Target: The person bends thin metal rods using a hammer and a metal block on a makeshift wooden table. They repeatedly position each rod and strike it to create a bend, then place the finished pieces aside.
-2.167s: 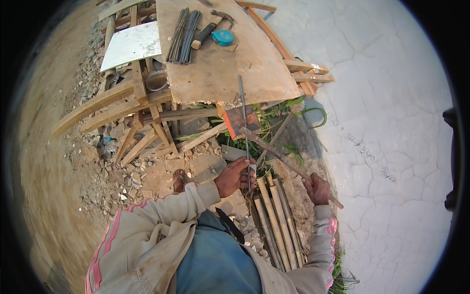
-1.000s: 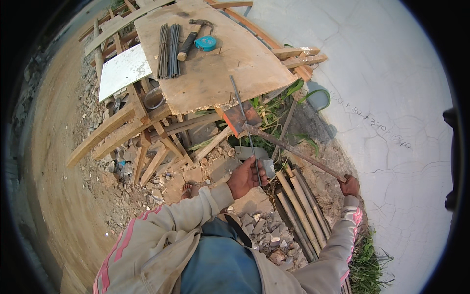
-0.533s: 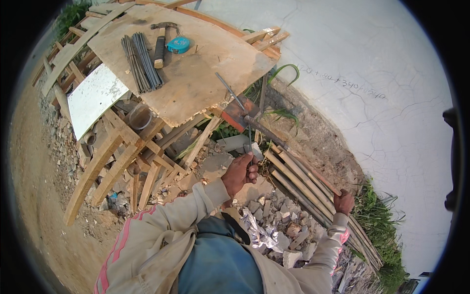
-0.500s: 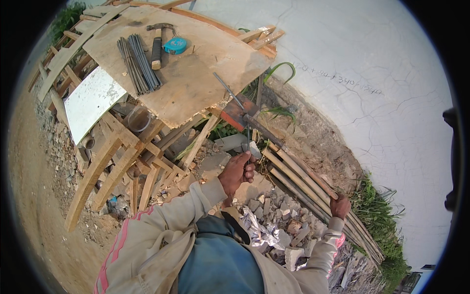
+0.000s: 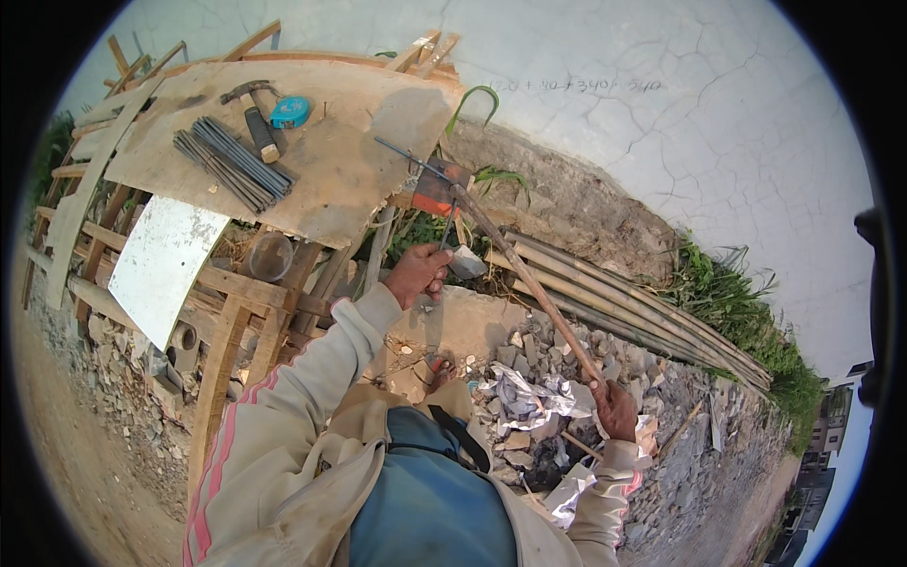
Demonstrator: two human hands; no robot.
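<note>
My left hand [image 5: 418, 274] is closed around the lower end of a thin grey metal rod [image 5: 448, 232], which looks bent at a red-orange block [image 5: 435, 197]. The rod's other part runs up and left from the block, over the corner of the board. My right hand [image 5: 616, 410] grips the near end of a long brown bar [image 5: 535, 285]. That bar slants away to the left, and its far end meets the rod at the block. How the two join there is too small to make out.
A wooden board [image 5: 350, 132] on a timber frame carries cut grey rods [image 5: 236, 168], a claw hammer [image 5: 257, 125] and a blue tape measure [image 5: 290, 111]. Bamboo poles [image 5: 652, 300] lie along the cracked white wall [image 5: 605, 123]. Rubble [image 5: 680, 463] and crumpled foil [image 5: 534, 397] lie below.
My right hand has swung the bar's near end toward me, away from the bamboo poles. The left hand keeps its hold on the rod. The whole view has shifted.
</note>
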